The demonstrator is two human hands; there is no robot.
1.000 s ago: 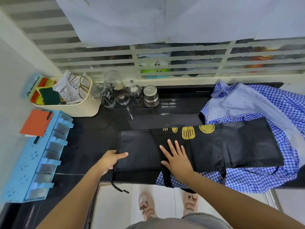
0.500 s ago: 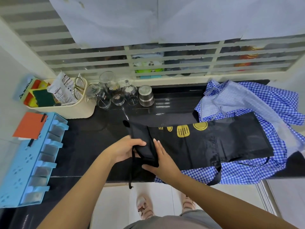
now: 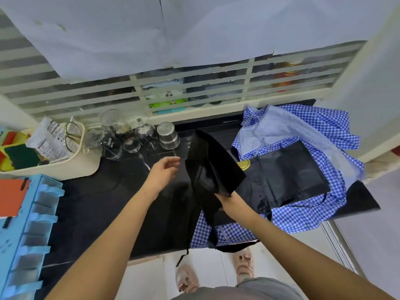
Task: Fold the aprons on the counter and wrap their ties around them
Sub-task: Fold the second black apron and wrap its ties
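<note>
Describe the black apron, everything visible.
The black apron is thin, slightly shiny cloth with a yellow print, partly hidden. Its right part lies flat on a blue checked cloth; its left end is raised and doubled over, gripped from below by the right hand. A tie hangs over the counter edge. The left hand is open, apart from it.

- A glossy black bench [image 3: 97, 202] ran below a slatted window [image 3: 194, 92].
- Pale paper sheets [image 3: 129, 35] covered its upper part; daylight came through.
- A white wall [image 3: 372, 87] stood at right; pale floor tiles [image 3: 149, 280] lay below.
</note>
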